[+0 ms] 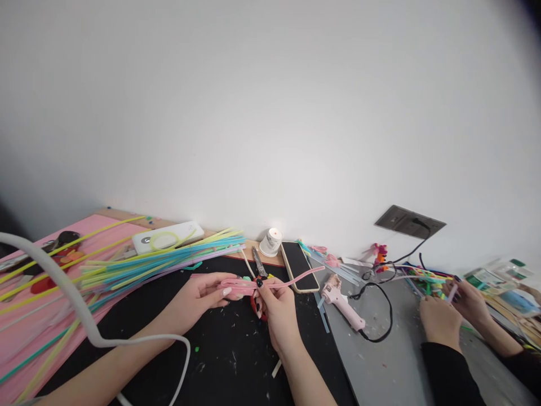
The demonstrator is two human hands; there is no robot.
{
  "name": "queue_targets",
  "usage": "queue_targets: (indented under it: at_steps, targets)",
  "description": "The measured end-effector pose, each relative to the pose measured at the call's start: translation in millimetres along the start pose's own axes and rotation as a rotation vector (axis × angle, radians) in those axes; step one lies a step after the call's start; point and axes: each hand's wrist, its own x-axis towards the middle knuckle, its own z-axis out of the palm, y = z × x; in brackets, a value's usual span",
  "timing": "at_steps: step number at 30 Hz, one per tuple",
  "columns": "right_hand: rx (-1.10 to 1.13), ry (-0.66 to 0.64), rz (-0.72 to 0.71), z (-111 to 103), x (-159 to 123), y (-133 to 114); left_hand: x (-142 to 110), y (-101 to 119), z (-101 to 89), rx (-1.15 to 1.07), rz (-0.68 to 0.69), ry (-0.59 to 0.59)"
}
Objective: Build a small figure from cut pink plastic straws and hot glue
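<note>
My left hand (198,301) and my right hand (276,307) meet over a black mat (228,355), both pinched on a bundle of pink straws (249,283). The straws run sideways, and one long end reaches right over a phone (297,265). Red-handled scissors (258,270) lie just behind and under my right hand. A fan of several coloured straws (160,259) spreads to the left of my left hand.
A lit candle in a white cup (271,241) stands by the wall. A pink glue gun (340,301) with a black cord lies on the grey surface. Another person's hands (452,313) work on coloured straws at right. A white cable (84,316) crosses the near left.
</note>
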Motion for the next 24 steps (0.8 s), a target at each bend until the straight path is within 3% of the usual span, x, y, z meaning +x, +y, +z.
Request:
queue_targets:
  at_steps: [6, 10, 13, 17, 24]
  targets:
    - [-0.054, 0.022, 0.002, -0.7, -0.3, 0.2, 1.2, -6.4, -0.5, 0.15, 0.029, 0.027]
    - [-0.03, 0.052, -0.008, -1.1, -0.1, -3.6, -0.6, -6.8, -3.5, 0.501, 0.322, 0.178]
    - [-0.031, -0.007, 0.017, -0.1, -1.0, -4.2, -1.7, -4.6, -5.2, 0.637, 0.462, 0.185]
    - [-0.082, -0.052, 0.025, 0.2, -1.5, -0.5, 0.1, -5.4, -4.2, 0.599, 0.355, 0.13]
    - [-0.141, -0.015, 0.012, -3.4, 0.0, 3.3, 0.3, -7.4, -3.3, 0.46, 0.184, 0.113]
